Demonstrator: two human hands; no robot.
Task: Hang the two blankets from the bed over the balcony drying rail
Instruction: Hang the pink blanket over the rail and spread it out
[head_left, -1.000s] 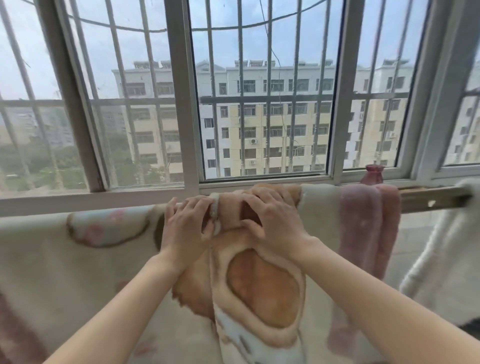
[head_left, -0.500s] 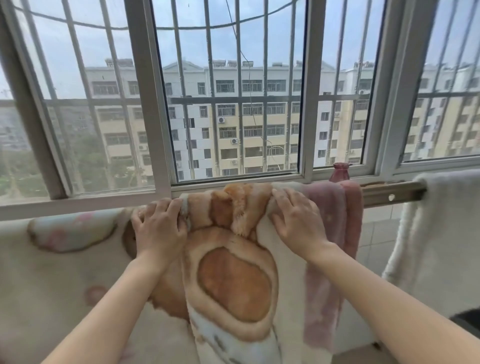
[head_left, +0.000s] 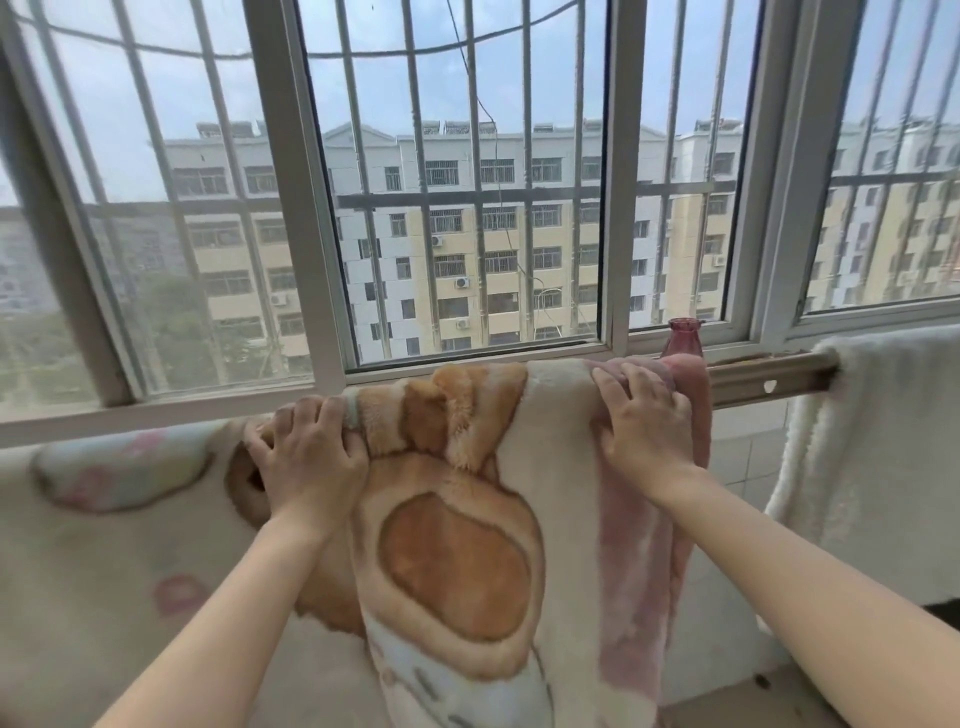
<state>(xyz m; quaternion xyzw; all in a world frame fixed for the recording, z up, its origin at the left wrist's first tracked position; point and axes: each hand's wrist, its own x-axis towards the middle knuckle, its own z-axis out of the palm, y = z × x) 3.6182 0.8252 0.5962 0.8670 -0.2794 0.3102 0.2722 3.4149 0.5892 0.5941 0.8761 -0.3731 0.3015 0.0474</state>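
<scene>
Your patterned blanket (head_left: 457, 545) draped over the drying rail (head_left: 763, 379), long axis running left-right along it, white blanket (head_left: 883, 426) hanging further right, your left hand (head_left: 306, 457) and right hand (head_left: 644, 421) palms down, fingers (head_left: 618, 384) curled gripping the patterned blanket's top fold.

Left hand (head_left: 306, 457) and right hand (head_left: 647, 431) are bare, on bare forearms (head_left: 234, 613).

Soft, even daylight enters through the window (head_left: 615, 208) above the left grip (head_left: 306, 457); the sky is hazy, shadows faint. Window bars bow toward the edges. Left of that grip the blanket (head_left: 104, 545) looks blurred.
</scene>
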